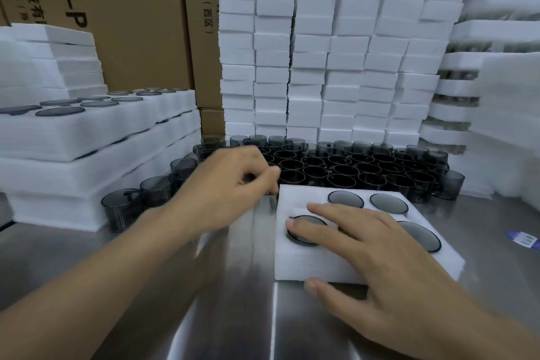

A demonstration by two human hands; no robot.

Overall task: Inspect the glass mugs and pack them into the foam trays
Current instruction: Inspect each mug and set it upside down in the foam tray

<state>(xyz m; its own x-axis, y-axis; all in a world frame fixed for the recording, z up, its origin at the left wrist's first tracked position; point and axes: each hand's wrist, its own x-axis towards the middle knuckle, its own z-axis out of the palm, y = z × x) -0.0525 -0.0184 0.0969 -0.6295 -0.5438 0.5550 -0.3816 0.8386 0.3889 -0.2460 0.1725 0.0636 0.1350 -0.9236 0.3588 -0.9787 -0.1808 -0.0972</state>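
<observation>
Behind foam tray [306, 266], mugs [344, 168], foam stacks [330, 47], left hand [222, 187] perhaps hiding some

Smoky glass mugs [355, 165] behind four-mug foam tray [304, 264]

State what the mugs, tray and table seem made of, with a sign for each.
Mugs: smoky grey glass, glossy; you see through the walls.
Tray: white foam, matt, with a fuzzy, soft-looking edge.
Table: probably stainless steel, brushed; it shows streaky reflections.

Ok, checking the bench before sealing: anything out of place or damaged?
Nothing looks broken. A blue-and-white item lies loose on the table, right of the foam tray under the right hand; too small to identify.
</observation>
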